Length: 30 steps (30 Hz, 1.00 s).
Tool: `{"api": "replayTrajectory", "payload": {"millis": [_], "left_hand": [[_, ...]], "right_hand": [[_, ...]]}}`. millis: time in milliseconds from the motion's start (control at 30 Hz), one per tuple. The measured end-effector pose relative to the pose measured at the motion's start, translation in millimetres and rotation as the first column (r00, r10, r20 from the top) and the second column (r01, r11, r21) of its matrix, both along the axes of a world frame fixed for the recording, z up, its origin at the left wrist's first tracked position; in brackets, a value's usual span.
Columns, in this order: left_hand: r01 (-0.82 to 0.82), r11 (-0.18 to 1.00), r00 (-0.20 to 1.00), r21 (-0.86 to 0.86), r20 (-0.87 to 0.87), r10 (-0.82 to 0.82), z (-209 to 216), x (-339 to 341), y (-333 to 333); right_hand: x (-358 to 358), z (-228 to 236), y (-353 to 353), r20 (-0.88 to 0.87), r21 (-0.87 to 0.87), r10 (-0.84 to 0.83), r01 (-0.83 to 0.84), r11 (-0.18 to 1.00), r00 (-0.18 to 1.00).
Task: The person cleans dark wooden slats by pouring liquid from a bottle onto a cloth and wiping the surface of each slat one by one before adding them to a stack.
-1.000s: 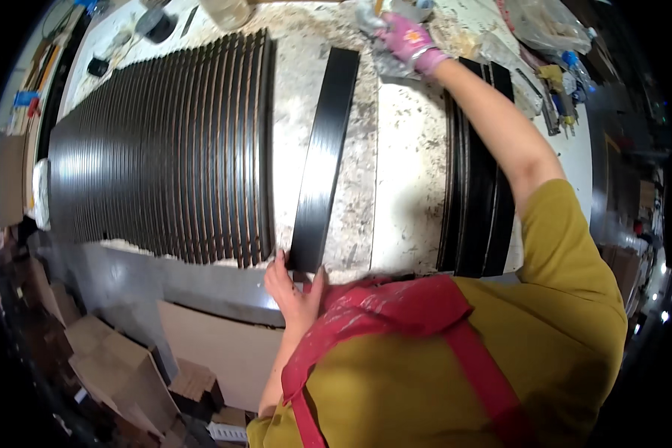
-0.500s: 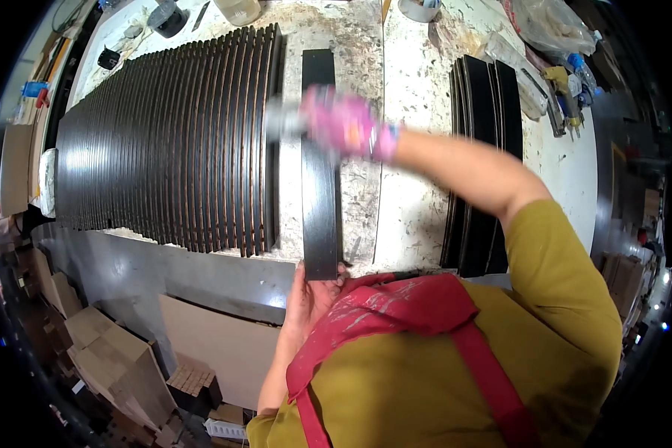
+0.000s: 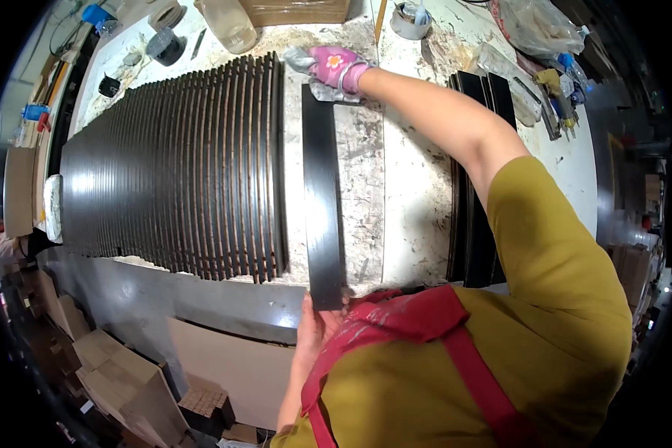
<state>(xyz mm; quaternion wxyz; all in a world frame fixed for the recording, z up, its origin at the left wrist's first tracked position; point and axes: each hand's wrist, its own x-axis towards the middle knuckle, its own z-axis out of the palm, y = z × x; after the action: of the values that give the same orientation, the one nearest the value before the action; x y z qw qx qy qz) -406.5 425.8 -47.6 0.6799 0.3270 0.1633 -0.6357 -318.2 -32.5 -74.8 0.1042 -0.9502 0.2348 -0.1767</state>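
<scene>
Clearly, both hands were at one black board [image 3: 322, 194], which lay lengthwise on the paint-marked surface [image 3: 414, 187], its near end jutting out past the edge. The bare left hand [image 3: 317, 321] had that end gripped, digits set to either side; much of the palm was lost under the board, and the red apron [image 3: 384, 321] crowded over the fingers on the right, so I couldn't count how many closed on it. At the far end, the right hand [image 3: 337, 67], in a pink glove with a flower on its back, was curled over a crumpled grey cloth [image 3: 299, 61]. Its fingertips were buried in the folds, and the cloth covered part of the board's far tip; how hard it pressed there, if at all, I couldn't tell.

To the left stood a long row of dark boards [image 3: 172, 179], packed so tightly toward its far left that single pieces ran together. Over on the right, the person's arm and mustard sleeve [image 3: 552, 224] cut across a smaller stack [image 3: 470, 231], hiding its middle. Beyond, a cardboard box [image 3: 295, 10] was cropped at the top, and the tools [image 3: 556, 101] beside it all lay too jumbled to sort out.
</scene>
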Motion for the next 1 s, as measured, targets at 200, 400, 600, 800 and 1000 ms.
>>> {"api": "replayTrajectory", "payload": {"millis": [200, 400, 600, 800, 1000], "left_hand": [[-0.033, 0.999, 0.998, 0.02, -0.045, 0.034, 4, 1, 0], [0.002, 0.995, 0.999, 0.097, 0.032, -0.005, 3, 9, 1], [0.012, 1.0, 1.0, 0.02, -0.009, -0.012, 0, 4, 10], [0.047, 0.975, 0.986, 0.218, 0.147, -0.081, 5, 4, 10], [0.021, 0.987, 0.995, 0.161, 0.097, -0.037, 17, 10, 6]], "right_hand": [[-31, 32, 79, -0.032, 0.601, 0.177, -0.123, 0.79, 0.984], [-17, 19, -5, -0.097, 0.735, -0.114, 0.148, 0.662, 0.989], [-36, 26, 65, -0.024, 0.481, 0.157, -0.126, 0.868, 0.987], [-31, 33, 78, -0.41, 0.35, 0.165, -0.013, 0.937, 0.897], [-22, 21, 7, -0.163, -0.09, 0.033, -0.048, 0.995, 0.986]]}}
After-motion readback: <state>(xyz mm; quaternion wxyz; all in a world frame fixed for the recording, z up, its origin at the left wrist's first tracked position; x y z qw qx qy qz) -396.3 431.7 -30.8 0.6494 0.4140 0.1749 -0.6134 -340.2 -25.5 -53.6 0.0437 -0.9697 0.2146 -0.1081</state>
